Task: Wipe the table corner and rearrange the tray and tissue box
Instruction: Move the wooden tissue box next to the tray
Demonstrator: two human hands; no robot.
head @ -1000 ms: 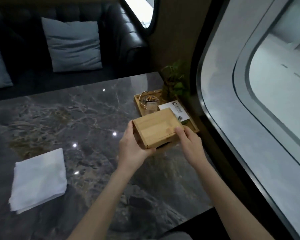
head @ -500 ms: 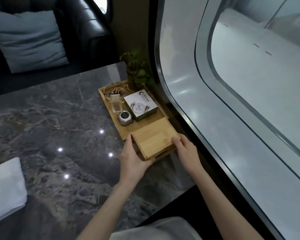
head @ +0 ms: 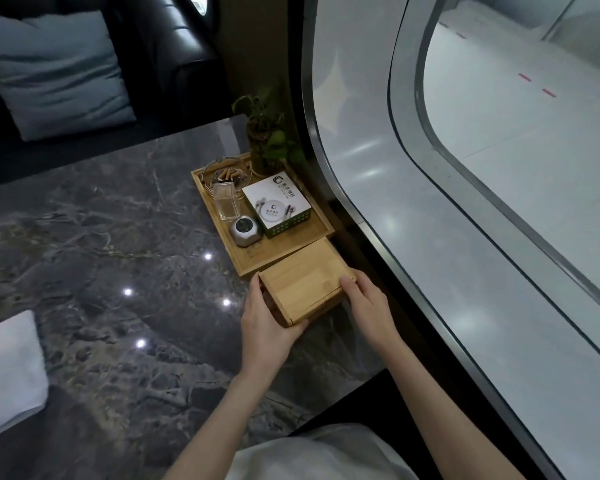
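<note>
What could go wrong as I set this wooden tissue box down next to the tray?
1. The tissue box sits close to the table edge on the window side; pushed further right, it might slip off.
2. Its far end meets the tray; a shove could jostle the ashtray full of butts.
3. The left hand and right hand hold only the near corners, so the box could tilt.

A polished dark marble table (head: 118, 271) is throwing back ceiling lights beside a matt bamboo-like wooden tissue box (head: 305, 282) and tray (head: 246, 261); a soft white cloth (head: 4, 372) is lying folded.
</note>
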